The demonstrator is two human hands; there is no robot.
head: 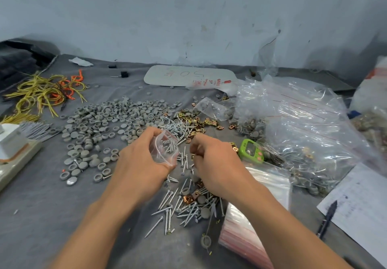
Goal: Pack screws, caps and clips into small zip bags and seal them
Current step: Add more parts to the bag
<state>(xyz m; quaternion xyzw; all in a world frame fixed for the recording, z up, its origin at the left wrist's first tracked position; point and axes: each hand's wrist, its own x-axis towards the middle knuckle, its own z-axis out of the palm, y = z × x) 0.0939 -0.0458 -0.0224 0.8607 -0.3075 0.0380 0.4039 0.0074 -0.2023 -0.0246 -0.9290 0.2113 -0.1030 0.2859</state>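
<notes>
Far left: ties (39, 94), tangled, out of play. Caps (109, 117) spread wide, left of centre.

Left hand (142, 159) grips the bag (165, 148), fingers curled round its side, mouth facing right. Screws (173, 205) lie loose near and beyond the hands; some sit in the bag. Clips (196, 122) are mixed among the far screws.

Right hand (211, 161) is just beside the bag mouth, fingers curled in. It is blurred, so I cannot tell what it pinches, if anything.

Timer (251, 150) is just right of that hand. Stack of empty bags (247, 226) near right, under the forearm. Heap of packed bags (303, 122) right.

Risks, as judged:
- Screw points may pierce the thin film if the left grip tightens.
- The mouth may sag shut, so dropped parts would miss and scatter.
- Mixed piles invite a miscount.
- A screw caught across the zip would stop the seal.
- The right forearm could drag the stack.

Room: open cloth (41, 216) near left, good for setting down. Right side is crowded to the paper (356, 205) and pen (327, 218). Wall closes the far edge.
</notes>
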